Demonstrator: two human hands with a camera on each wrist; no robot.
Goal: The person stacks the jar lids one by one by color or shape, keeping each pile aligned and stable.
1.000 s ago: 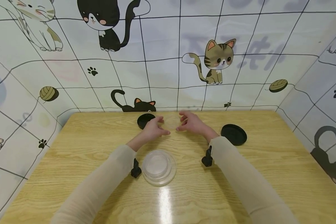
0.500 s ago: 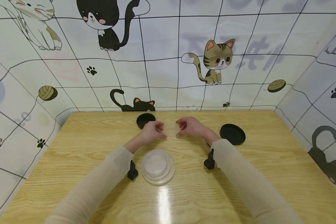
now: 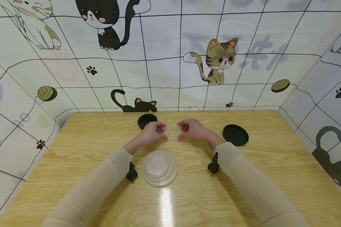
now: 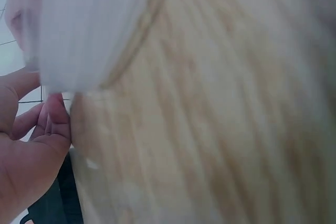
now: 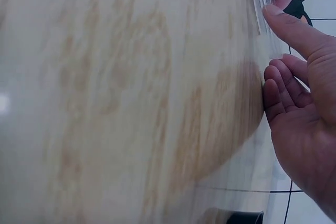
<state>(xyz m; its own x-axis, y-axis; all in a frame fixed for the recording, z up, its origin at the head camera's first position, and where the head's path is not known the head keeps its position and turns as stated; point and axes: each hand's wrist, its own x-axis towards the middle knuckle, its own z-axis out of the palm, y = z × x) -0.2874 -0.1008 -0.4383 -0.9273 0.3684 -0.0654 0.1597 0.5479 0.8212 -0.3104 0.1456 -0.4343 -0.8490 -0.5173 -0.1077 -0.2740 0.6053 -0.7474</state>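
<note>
Between my two hands, near the far edge of the wooden table, is a round clear plastic lid [image 3: 172, 132]. My left hand [image 3: 152, 133] holds its left rim, the thumb on the near side. Opposite, my right hand [image 3: 195, 130] holds the right rim. In the right wrist view, the thumb and fingers of the right hand [image 5: 302, 93] meet the edge of the thin clear lid [image 5: 261, 3]. Nearer to me stands a stack of round clear plastic pieces [image 3: 159, 168]; it shows large and blurred in the left wrist view.
A small round black dish [image 3: 146, 120] lies just behind my left hand. To the right of my right wrist lies a larger round black dish [image 3: 235, 135]. A cat-patterned wall covering [image 3: 164, 72] rises behind the table [image 3: 193, 195].
Both hands have come slightly nearer to me and closed in on the clear lid's rim, and the lid has moved a little towards me. The stack and black dishes stay put.
</note>
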